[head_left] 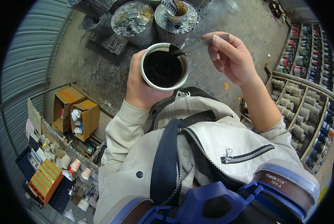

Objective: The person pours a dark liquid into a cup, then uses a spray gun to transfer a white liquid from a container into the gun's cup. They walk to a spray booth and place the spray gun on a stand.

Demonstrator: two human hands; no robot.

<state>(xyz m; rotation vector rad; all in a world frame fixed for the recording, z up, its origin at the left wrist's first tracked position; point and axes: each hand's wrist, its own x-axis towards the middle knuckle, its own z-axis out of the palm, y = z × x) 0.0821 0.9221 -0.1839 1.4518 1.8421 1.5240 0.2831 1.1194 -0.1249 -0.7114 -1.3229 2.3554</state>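
A white cup (145,75) of black liquid, probably paint, is held up in front of me, its mouth facing me. My left hand (137,84) wraps around its left side and underside. Between the thumb and fingers of my right hand (232,56) is pinched a flat, dark-coated stirring stick (200,46). The stick's tip reaches over the cup's right rim, where black liquid coats the inner wall. Whether the tip touches the liquid surface I cannot tell.
Two paint-crusted drums (132,18) stand ahead, the right one bearing a small paint pot (179,13). Racks of cans and cups (297,100) line the right side. Lower left are cardboard boxes (85,115) and a cluttered bench with an orange crate (45,181). A blue respirator (208,203) hangs at my chest.
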